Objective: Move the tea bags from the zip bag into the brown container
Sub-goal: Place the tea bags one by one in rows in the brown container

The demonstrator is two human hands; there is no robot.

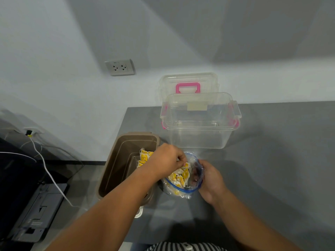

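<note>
Grey table (pixel 272 160): brown container (pixel 117 160), zip bag (pixel 181 193), clear box (pixel 199 136).

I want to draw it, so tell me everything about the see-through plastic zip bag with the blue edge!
The clear, crinkly plastic zip bag has a blue zip strip round its open, upward-facing mouth. It sits on the grey table, just right of the brown plastic container. Inside lie white tea bags with yellow tags and thin strings. The right hand grips its right side; the left hand reaches into its mouth, pinching tea bags.
</note>
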